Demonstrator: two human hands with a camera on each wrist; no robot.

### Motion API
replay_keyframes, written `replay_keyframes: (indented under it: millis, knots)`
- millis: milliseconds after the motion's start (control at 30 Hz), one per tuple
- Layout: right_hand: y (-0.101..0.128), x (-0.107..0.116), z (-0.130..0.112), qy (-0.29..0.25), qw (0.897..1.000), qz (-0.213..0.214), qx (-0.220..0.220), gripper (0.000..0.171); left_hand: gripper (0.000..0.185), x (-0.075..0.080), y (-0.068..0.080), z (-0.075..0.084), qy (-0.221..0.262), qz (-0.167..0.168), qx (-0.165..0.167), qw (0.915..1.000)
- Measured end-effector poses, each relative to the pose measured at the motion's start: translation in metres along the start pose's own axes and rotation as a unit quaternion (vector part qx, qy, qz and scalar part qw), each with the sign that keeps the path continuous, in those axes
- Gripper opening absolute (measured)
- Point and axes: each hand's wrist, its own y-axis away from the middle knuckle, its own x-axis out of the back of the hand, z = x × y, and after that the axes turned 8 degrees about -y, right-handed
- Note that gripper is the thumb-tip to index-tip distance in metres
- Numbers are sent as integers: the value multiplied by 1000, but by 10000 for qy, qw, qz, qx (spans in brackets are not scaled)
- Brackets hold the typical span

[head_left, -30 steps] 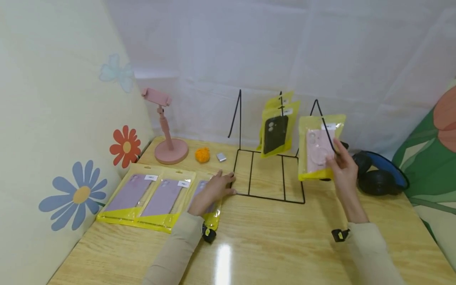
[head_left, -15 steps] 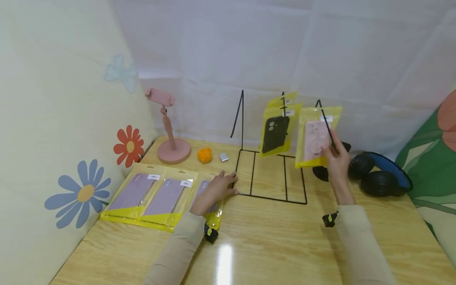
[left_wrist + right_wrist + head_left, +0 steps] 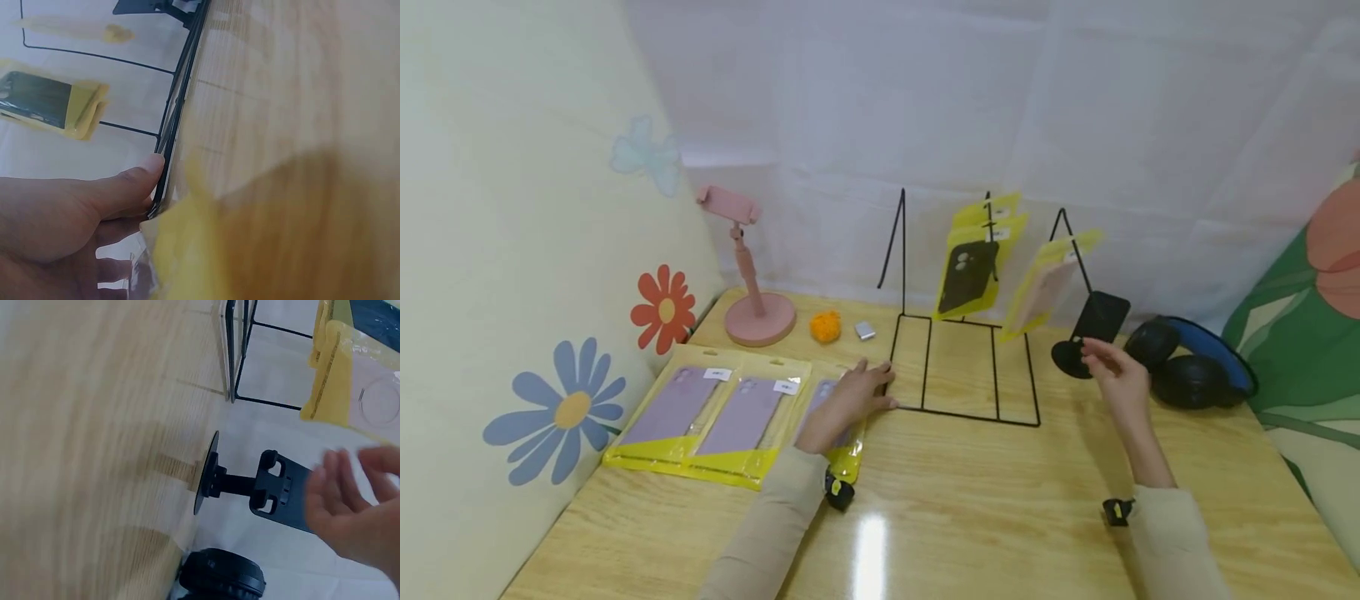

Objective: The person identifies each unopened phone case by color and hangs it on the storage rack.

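My left hand pinches the front left corner of a black wire display rack; in the left wrist view the thumb lies on the rack's wire with fingers behind it. A bagged pink phone case hangs on the right prong, turned at an angle. Bagged black phone cases hang on the middle prong, while the left prong carries nothing. My right hand, fingers loosely bent and holding nothing, is below and right of the pink case. Bagged purple phone cases lie left, one partly under my left forearm.
Behind my right hand stands a black phone stand, with black headphones beside it. A pink phone stand, an orange yarn ball and a small silver-white block are at the back left.
The right hand has let go of the bagged pink phone case and drawn back down; the bag now hangs turned on the right prong. The left hand keeps its place on the rack.
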Motion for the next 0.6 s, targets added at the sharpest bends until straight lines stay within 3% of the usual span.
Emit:
replay_keyframes:
  millis: [67,133,267,400,600]
  knots:
    - [8,3,1,755,9934,-867,-61,30,57,0,1,0,-5,19,2,10000]
    - [14,4,2,1313,9765,-1705,-60,34,57,0,1,0,16,15,2,10000]
    - [22,-2,5,1750,9455,-2739,-180,43,57,0,-2,1,20,4,-28,10000]
    - [25,-13,12,1946,9315,-3072,-130,50,56,-1,-6,1,-17,94,-101,9999]
    - [27,-21,17,2429,9155,-3203,182,61,56,-4,-7,-3,-61,91,-22,9999]
